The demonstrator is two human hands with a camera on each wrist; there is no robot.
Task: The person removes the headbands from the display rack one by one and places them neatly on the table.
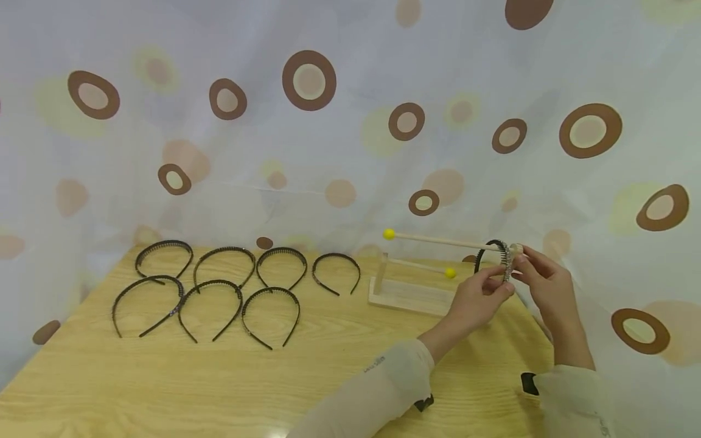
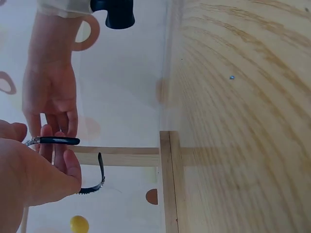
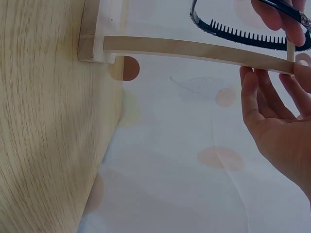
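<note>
My left hand [image 1: 475, 298] pinches a black toothed headband [image 1: 507, 263] with sparkly stones along one side, at the right end of the table. Behind it stands a wooden rack [image 1: 408, 297] with two rods. The upper rod [image 1: 438, 239] ends in a yellow ball and runs into the headband's loop. My right hand [image 1: 552, 292] holds the top of the rack's right post [image 3: 194, 50], close beside the headband. In the left wrist view one tip of the headband [image 2: 58, 140] sticks out past my left fingers. Part of the headband is hidden by my fingers.
Several black headbands [image 1: 271, 288] lie in two rows on the left half of the wooden table [image 1: 219, 389]. The rack's lower rod [image 1: 418, 266] also ends in a yellow ball. A patterned curtain [image 1: 350, 152] hangs behind the table and along its right side.
</note>
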